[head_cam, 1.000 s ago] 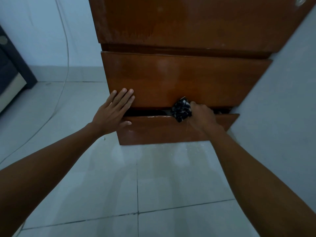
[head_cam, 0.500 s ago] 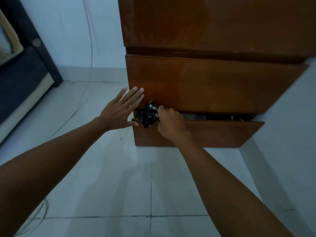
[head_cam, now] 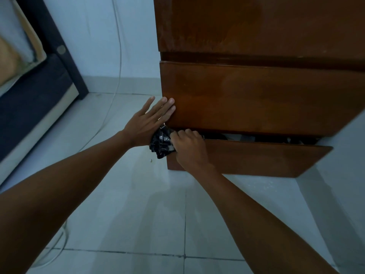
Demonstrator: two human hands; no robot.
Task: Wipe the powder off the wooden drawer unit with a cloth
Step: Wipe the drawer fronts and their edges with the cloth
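A brown wooden drawer unit [head_cam: 256, 95] stands on the tiled floor, its bottom drawer [head_cam: 256, 157] pulled out a little. My right hand [head_cam: 189, 147] grips a bunched black patterned cloth [head_cam: 161, 143] at the left end of that drawer's top edge. My left hand [head_cam: 148, 121] lies flat with straight fingers, the fingertips touching the left edge of the middle drawer front, just above the cloth. A faint pale dusting of powder [head_cam: 266, 184] shows on the floor below the bottom drawer.
A dark bed frame with a mattress [head_cam: 29, 89] stands at the left. A thin white cable [head_cam: 116, 76] runs down the wall and across the floor. A pale wall [head_cam: 345, 184] closes in on the right of the unit.
My right hand has slid the cloth leftward along the bottom drawer's top edge, from the middle to the left corner. My left hand stayed at the middle drawer's left edge.
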